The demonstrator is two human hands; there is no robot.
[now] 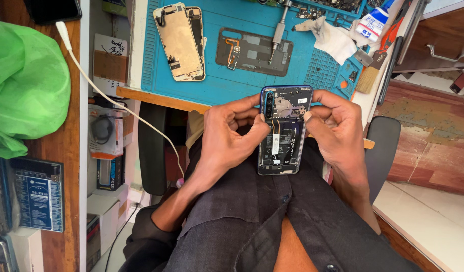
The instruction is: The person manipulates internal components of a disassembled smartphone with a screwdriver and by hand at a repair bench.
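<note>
Single head cam, looks steeply down from above, close on lap w/ both hands, blue repair mat at desk edge toward frame top

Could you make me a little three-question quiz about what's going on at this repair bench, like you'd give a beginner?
1. True or false: the opened phone is held by both the left hand and the right hand.
2. What colour is the work mat on the bench? A) red B) blue C) yellow
3. Which tool lies at the mat's right edge, beside the white cloth?

Key
1. True: a hand grips each side, with the phone's insides facing up.
2. B, blue.
3. A small brush with pale bristles.
</note>
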